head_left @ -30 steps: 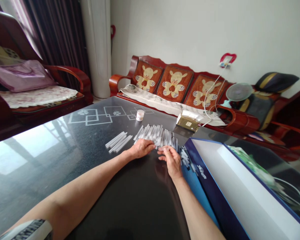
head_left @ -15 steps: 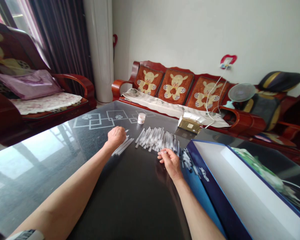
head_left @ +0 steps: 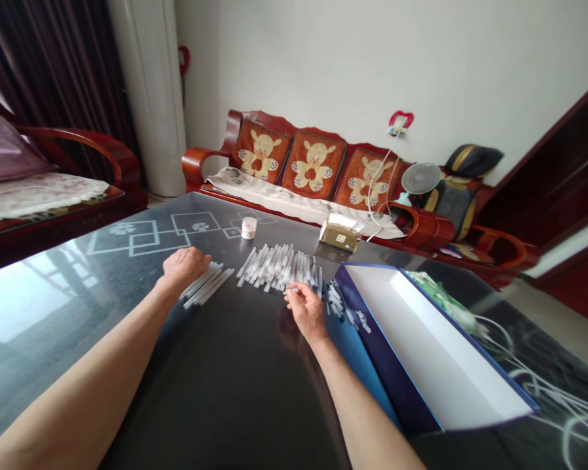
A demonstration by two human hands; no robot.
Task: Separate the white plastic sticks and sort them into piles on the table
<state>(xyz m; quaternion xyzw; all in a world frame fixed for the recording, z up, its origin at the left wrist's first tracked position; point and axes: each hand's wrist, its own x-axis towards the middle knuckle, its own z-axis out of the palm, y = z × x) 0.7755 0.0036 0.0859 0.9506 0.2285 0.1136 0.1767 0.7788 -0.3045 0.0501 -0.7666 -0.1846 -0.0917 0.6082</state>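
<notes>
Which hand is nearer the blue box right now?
Right. The right hand is just left of the box, at the near edge of the big stick pile. The left hand is farther left, on the small stick pile.

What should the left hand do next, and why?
Probably lift the left hand off the small bundle and move it to the big pile: it rests on the bundle's end, those sticks lie aligned, and the right hand is at the pile's near edge.
</notes>
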